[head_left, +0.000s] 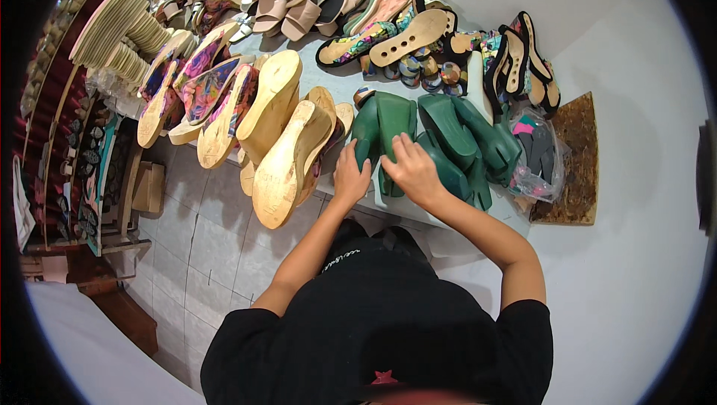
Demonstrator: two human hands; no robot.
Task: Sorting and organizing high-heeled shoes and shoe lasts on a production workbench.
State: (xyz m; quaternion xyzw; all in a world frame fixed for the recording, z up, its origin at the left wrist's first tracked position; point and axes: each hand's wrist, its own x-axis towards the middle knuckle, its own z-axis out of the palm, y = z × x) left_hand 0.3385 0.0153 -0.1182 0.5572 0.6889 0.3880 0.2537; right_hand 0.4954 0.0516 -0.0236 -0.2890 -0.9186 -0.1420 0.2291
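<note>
Several green shoe lasts [448,128] lie heaped on the table in front of me. My left hand [350,176] is closed around the lower end of the leftmost green last [366,123]. Just to its right, my right hand [410,171] grips another green last [396,115], its fingers over the top and its thumb along the left side. The palm side of both hands is hidden. To the left of my hands stand bare wooden wedge soles [275,173], some leaning on others at the table's edge.
Sandals with colourful straps [211,95] line the table's left part. Finished slippers [302,17] crowd the back. Black-edged patterned soles [418,35] lie behind the lasts. At right are a clear plastic bag [539,153] and a brown board [575,159]. Stacked soles [119,28] stand far left.
</note>
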